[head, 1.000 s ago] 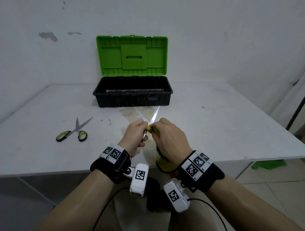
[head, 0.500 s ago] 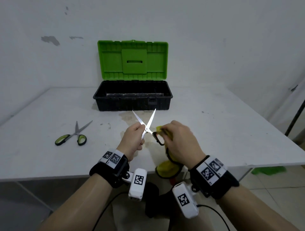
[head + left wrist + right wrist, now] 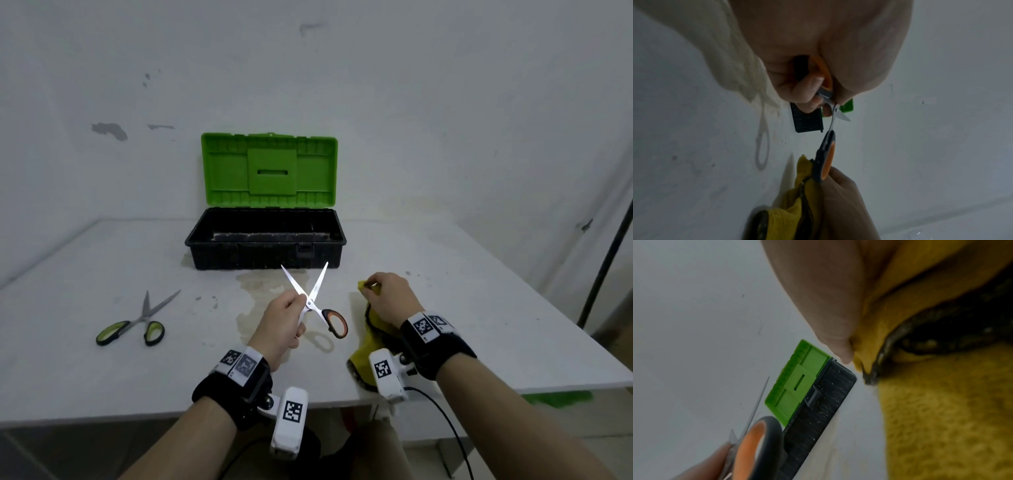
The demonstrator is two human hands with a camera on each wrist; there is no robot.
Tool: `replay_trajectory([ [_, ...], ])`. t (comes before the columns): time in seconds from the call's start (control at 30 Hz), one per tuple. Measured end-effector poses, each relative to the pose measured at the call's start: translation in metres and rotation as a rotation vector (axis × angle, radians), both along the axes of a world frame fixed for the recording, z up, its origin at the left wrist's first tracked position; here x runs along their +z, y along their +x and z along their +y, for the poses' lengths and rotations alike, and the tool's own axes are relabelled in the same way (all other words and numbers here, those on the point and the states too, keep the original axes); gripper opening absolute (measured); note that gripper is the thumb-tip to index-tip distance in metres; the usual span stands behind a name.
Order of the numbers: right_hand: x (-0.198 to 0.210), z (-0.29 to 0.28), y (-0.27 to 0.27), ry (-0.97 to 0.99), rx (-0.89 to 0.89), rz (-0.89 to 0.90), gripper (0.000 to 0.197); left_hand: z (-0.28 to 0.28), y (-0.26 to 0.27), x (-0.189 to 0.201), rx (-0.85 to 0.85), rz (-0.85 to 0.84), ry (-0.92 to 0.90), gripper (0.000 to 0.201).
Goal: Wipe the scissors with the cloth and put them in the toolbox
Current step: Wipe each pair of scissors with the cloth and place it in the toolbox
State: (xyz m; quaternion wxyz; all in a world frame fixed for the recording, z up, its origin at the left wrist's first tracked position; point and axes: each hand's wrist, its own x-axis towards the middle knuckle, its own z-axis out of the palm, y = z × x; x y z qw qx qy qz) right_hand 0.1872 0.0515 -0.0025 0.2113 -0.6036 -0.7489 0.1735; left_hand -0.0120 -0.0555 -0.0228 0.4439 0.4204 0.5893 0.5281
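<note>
Wiping looks finished: left hand (image 3: 282,320) fingers grip the open orange-handled scissors (image 3: 317,301), right hand (image 3: 388,296) fingers pinch the yellow cloth (image 3: 368,346) apart beside them; next, carry the scissors beyond the fingertips into the toolbox (image 3: 265,255).

Colours I see from the head camera: green, black, orange, yellow on white.

The toolbox (image 3: 265,245) has a black tub and a bright green lid (image 3: 269,170). I see scissors (image 3: 317,303) with silver blades and black-and-orange loops, spare scissors (image 3: 137,323) with lime-and-black loops, a mustard-yellow cloth (image 3: 366,349) with a dark edge, a white table (image 3: 479,308) with a brownish stain, and black wristbands (image 3: 239,387) bearing black-and-white square-patterned tags.
</note>
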Motion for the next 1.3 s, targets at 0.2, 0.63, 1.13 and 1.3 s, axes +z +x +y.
replay_trajectory([
  [0.2,0.002,-0.021,0.000,-0.004,0.064,-0.041,0.045,0.004,0.000,0.003,-0.003,0.000,-0.003,0.026],
  [0.63,0.025,-0.060,-0.028,-0.189,0.280,0.619,0.012,0.002,-0.012,0.021,-0.016,0.048,0.130,0.022],
  [1.13,-0.012,-0.073,-0.077,-0.190,0.099,0.996,0.015,0.002,-0.028,0.020,0.002,-0.096,0.137,0.010],
  [1.3,-0.008,-0.069,-0.088,0.070,0.066,0.576,0.029,0.010,-0.036,0.027,0.060,-0.080,0.123,0.009],
])
